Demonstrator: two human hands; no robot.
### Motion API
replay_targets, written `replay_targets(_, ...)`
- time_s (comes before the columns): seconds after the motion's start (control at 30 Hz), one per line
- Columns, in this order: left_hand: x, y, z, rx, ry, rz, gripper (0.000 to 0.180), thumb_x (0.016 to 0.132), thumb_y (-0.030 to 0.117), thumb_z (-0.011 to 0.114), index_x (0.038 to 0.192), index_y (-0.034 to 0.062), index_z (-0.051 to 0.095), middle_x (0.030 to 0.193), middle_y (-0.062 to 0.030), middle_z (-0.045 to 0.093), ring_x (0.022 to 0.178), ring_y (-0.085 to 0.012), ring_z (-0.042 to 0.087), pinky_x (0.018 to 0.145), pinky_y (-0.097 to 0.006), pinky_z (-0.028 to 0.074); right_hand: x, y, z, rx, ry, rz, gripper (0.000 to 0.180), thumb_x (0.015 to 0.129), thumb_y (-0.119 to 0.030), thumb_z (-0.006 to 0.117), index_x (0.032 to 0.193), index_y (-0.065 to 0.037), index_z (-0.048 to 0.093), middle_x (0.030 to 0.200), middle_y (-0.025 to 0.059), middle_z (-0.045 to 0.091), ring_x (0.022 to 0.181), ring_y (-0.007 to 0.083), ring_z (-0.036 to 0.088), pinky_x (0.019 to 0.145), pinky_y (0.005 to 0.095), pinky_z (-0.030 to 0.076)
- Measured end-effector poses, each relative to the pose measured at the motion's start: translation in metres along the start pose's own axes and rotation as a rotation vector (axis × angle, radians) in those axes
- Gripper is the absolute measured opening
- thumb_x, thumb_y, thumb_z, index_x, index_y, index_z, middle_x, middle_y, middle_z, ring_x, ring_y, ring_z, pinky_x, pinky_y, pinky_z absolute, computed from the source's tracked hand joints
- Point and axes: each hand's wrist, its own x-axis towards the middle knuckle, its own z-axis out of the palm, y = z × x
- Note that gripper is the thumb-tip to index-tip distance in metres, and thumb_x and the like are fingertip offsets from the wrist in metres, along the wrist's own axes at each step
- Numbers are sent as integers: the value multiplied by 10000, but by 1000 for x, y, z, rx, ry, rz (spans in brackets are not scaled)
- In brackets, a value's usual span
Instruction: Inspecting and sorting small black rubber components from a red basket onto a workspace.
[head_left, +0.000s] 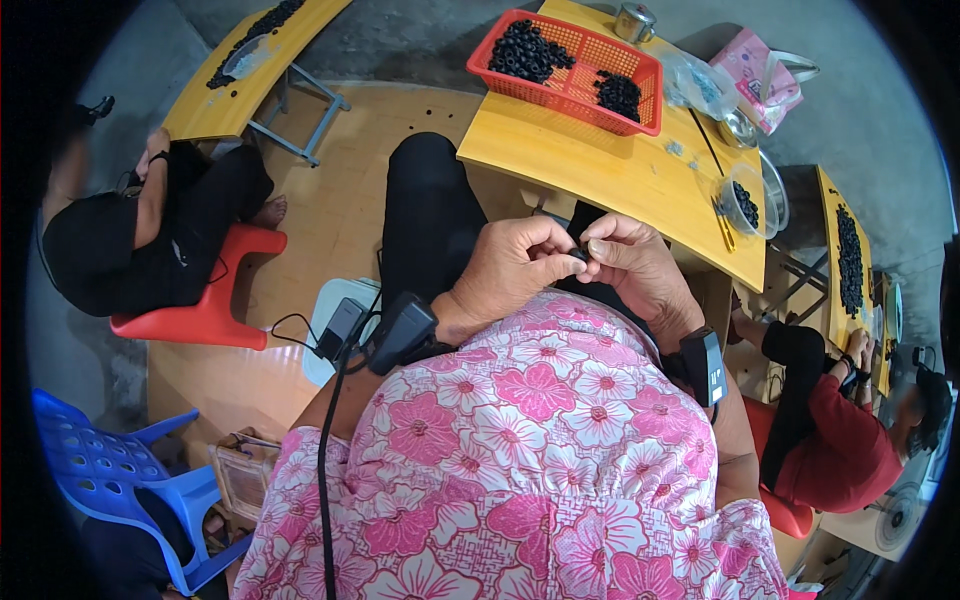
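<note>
A small black ring-like piece (578, 254) sits between the fingertips of both hands, over my lap. My left hand (512, 262) pinches it from the left with thumb and forefinger. From the right, my right hand (640, 262) closes thumb and fingers on the same piece, hiding part of it. Ahead on the yellow table (540, 135) stands a red plastic basket (640, 105) with two heaps of black rings (530, 50). At the table's right, a clear tub (728, 200) holds more black rings, with yellow-handled tweezers or snips (724, 225) beside it.
A metal cup (634, 22), a plastic bag (700, 85) and a pink pack (755, 80) stand at the table's back. One person (150, 220) sits left on a red stool (225, 300), another (840, 440) at right. A blue chair (110, 460) stands at lower left.
</note>
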Motion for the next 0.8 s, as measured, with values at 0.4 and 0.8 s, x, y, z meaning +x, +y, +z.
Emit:
replay_targets(0.4, -1, -6, -3, 62, 13, -10, 90, 800, 54, 698, 806, 4, 622, 704, 9, 610, 653, -23, 527, 570, -189, 436, -4, 3, 8, -196, 128, -57, 110, 846, -47, 646, 941, 6, 659, 806, 71, 665, 702, 135, 649, 674, 253, 552)
replay_targets(0.8, -2, -8, -3, 43, 15, -47, 62, 819, 25, 663, 828, -19, 620, 780, -59, 679, 723, -61, 616, 633, -199, 493, -4, 11, 19, -299, 214, -173, 118, 863, -37, 621, 960, 24, 651, 816, 57, 656, 717, 114, 629, 694, 245, 543)
